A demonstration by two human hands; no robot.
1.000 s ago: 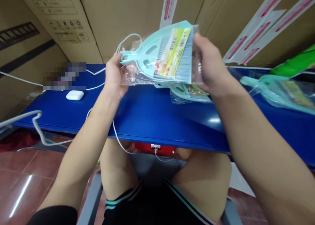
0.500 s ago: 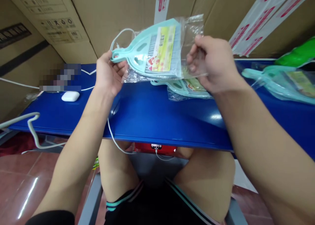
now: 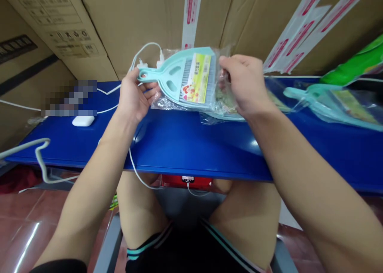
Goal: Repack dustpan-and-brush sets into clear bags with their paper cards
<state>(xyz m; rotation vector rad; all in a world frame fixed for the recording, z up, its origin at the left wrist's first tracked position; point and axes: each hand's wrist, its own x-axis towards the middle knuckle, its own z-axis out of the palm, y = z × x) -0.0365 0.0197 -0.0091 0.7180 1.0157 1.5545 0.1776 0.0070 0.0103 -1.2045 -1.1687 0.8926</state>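
A mint-green dustpan (image 3: 172, 83) with a grey-bristled brush (image 3: 186, 75) and a yellow label card lies inside a clear plastic bag (image 3: 160, 102), held just above the table. My left hand (image 3: 134, 93) is closed around the handle end, thumb on top and fingers underneath. At the opposite end, my right hand (image 3: 245, 81) pinches the bag's edge; its fingertips are partly hidden. Below and behind the held set, a second bagged dustpan (image 3: 226, 116) rests on the table, partly covered by my right hand.
Another bagged dustpan set (image 3: 323, 101) lies at right on the blue table (image 3: 185, 145), beside a green package (image 3: 353, 61). A white earbud case (image 3: 83, 120) and white cables are at left. Cardboard boxes (image 3: 149, 18) stand behind. A phone (image 3: 188, 179) sits below the table edge.
The bagged dustpan set has come down slightly and its wide end has tilted lower. My right hand has moved left, closer to the brush, still pinching the bag.
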